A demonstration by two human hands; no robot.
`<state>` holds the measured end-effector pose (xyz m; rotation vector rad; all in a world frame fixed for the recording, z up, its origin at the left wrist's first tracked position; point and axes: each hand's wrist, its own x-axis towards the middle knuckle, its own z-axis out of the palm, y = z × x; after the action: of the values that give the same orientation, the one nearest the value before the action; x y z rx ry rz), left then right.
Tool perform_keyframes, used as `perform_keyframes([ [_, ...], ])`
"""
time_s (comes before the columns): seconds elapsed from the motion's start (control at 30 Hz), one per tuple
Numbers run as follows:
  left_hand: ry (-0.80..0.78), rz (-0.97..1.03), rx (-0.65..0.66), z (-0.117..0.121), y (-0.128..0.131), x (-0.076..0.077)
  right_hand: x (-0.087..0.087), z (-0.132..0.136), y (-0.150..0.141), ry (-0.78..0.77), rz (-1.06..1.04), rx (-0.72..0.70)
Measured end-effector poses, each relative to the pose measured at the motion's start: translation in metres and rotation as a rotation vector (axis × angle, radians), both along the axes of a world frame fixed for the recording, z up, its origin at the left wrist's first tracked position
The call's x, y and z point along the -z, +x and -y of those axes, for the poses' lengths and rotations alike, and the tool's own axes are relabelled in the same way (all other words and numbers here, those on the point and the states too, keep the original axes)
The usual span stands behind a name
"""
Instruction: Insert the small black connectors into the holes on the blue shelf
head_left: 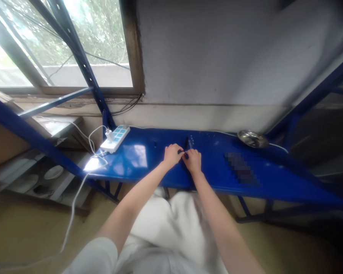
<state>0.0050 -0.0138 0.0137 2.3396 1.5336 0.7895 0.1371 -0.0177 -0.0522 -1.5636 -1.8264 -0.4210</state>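
Observation:
Over the middle of the blue table (165, 173), my two hands meet with their fingertips almost touching. The fingers of my left hand (172, 154) are pinched together. My right hand (193, 160) is also curled in a pinch, facing the left one. Something small and dark shows at the fingertips, too small and blurred to name. Just beyond the hands lie a short dark object (186, 142) and a clear, knobbly strip (191, 142). To the left of my left hand, a tiny dark piece (155, 144) rests on the tabletop.
A white power strip (116, 139) with a plug and cable occupies the table's left end. At the back right sits a shiny metal dish (253, 139). Nearer, a blurred-out dark object (241, 168) lies on the table. Blue metal posts (82, 68) rise at both sides.

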Motion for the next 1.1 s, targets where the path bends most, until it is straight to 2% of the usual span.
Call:
perform_keyframes([
  [0.13,0.045,-0.112,0.029,-0.016,-0.007,-0.016,0.0,0.0,-0.001,0.028,-0.038,-0.003],
  [0.27,0.076,-0.219,-0.032,-0.053,-0.025,-0.046,0.0,0.0,-0.001,0.044,-0.099,-0.011],
  [0.37,0.022,-0.376,-0.062,-0.079,-0.041,-0.059,-0.002,0.001,-0.001,0.016,-0.124,-0.034],
  [0.47,-0.058,-0.502,-0.072,-0.092,-0.055,-0.058,-0.003,0.002,-0.001,-0.006,-0.122,-0.033],
  [0.63,-0.157,-0.491,-0.15,-0.096,-0.071,-0.047,-0.003,0.002,0.0,-0.02,-0.121,-0.021],
  [1.1,-0.185,-0.496,-0.155,-0.091,-0.074,-0.047,-0.004,0.003,0.0,-0.04,-0.155,-0.029],
])
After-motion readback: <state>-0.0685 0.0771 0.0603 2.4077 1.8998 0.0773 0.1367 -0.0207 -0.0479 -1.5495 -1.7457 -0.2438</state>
